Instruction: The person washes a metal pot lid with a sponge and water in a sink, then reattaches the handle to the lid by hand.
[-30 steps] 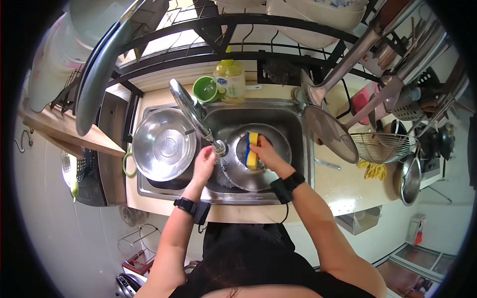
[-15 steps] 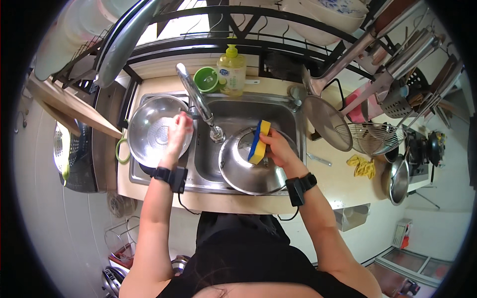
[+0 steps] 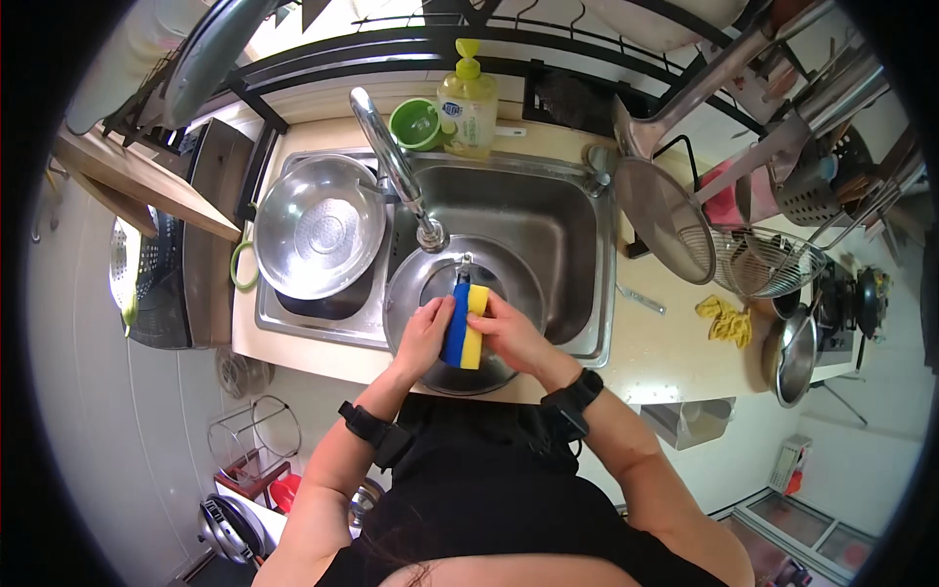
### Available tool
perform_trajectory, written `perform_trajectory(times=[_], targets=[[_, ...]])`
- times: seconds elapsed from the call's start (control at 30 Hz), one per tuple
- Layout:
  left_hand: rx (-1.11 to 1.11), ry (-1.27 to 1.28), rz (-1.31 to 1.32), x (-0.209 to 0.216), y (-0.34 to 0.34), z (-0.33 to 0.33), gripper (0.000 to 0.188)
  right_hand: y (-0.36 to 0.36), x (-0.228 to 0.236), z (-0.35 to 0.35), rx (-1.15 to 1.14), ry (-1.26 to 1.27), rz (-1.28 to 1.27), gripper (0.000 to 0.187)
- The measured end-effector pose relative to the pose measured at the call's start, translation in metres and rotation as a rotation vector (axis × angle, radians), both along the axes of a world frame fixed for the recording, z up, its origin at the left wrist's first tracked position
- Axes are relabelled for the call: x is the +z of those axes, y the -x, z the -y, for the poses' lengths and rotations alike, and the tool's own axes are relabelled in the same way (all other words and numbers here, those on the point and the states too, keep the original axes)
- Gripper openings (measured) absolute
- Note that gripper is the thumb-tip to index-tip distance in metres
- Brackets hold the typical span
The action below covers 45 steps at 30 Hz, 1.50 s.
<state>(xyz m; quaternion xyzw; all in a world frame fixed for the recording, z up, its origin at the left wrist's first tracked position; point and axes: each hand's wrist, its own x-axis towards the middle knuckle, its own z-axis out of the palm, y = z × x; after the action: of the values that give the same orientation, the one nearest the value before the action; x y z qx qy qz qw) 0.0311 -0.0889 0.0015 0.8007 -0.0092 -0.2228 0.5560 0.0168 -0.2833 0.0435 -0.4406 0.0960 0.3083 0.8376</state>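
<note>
Head view: blue-and-yellow sponge (image 3: 472, 338) front and centre over the sink (image 3: 536, 201)

So, far left of the sink you've got a wide metal bowl (image 3: 321, 220) sitting over the left basin, probably so any drips land there rather than on the counter. Next comes the curved tap (image 3: 399, 181), which reaches over the right basin; can't tell if water's running. Behind it sits a green cup (image 3: 419, 125).

Your left hand (image 3: 423, 335) is closed in on the sponge's blue face, thumb near the top, some fingers hidden. The sponge stands on edge between your hands, above a round metal piece (image 3: 520, 284) in the right basin (lid or pan, can't say). Your right hand (image 3: 511, 336) pinches the yellow side, gap taken up by the foam. My guess is you're gripping it from both sides to keep it steady.

Back of the sink: a yellow pump bottle (image 3: 469, 115), likely parked there to stay in easy reach. It's the only clear label, a blue patch plus green lettering; I'm leaving the wording out.

Further right, a mesh strainer (image 3: 665, 220) hangs over the counter, and a crumpled yellow cloth (image 3: 724, 321) lies past it.
</note>
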Motion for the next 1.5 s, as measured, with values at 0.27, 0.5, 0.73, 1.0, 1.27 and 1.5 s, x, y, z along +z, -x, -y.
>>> perform_trajectory(times=[0.27,0.5,0.73,1.0,1.27,1.5], targets=[[0.049,-0.174,0.399,-0.018,0.017,0.049,0.038,-0.005,-0.023,0.108,-0.114,0.193,0.009,0.042],[0.105,-0.365,0.487,-0.019,0.009,0.066,0.025,0.02,-0.074,0.105,-0.132,1.118,0.82,0.039],[0.021,-0.384,0.656,-0.033,0.011,0.05,0.024,-0.02,-0.105,0.111,-0.215,1.335,0.746,0.04],[-0.016,-0.341,0.748,-0.02,0.015,0.029,0.022,-0.032,-0.087,0.075,-0.178,1.294,0.895,0.034],[-0.027,-0.335,0.732,-0.027,0.004,0.028,0.026,-0.045,-0.044,0.035,-0.087,0.974,0.87,0.029],[0.062,-0.295,0.76,-0.037,-0.012,0.038,0.024,-0.049,-0.047,0.016,-0.172,1.174,1.034,0.029]])
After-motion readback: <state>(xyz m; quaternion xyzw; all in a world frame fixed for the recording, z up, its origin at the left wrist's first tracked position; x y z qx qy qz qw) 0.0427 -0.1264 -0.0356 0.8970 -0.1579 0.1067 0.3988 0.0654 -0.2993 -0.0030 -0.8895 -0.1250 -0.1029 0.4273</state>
